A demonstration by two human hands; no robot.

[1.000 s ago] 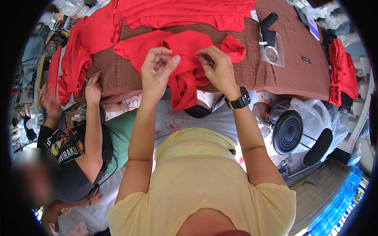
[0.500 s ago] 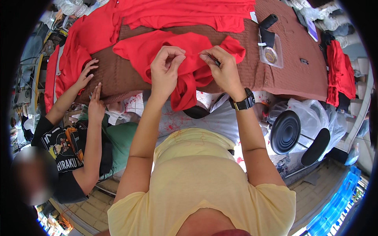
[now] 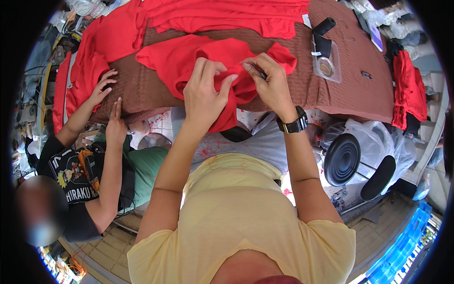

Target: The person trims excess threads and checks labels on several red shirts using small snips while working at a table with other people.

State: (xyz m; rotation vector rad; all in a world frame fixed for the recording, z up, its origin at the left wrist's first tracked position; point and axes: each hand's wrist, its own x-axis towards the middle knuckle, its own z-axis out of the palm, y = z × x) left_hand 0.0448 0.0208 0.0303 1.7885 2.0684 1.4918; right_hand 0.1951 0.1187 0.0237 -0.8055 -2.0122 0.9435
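Observation:
A red garment (image 3: 177, 54) lies bunched on the brown cloth-covered table, one fold hanging over the near edge. Above it is my left hand (image 3: 205, 92), thumb and forefinger spread apart with nothing visible between them. My right hand (image 3: 269, 83), a black watch at its wrist, is closed in a pinch over the garment's right part. A small dark tool (image 3: 260, 72) shows between its fingers; most of it is hidden, so its kind is unclear.
More red fabric (image 3: 227, 16) lies across the far side. A clear plastic box (image 3: 335, 64) with a tape roll sits right, near a phone (image 3: 376, 38). At left a co-worker's hands (image 3: 109, 99) rest at the table edge. A black stool (image 3: 342, 159) stands lower right.
My left thumb and forefinger have parted from their pinch, and that hand has shifted slightly right. My right hand stays nearly in place, still pinched.

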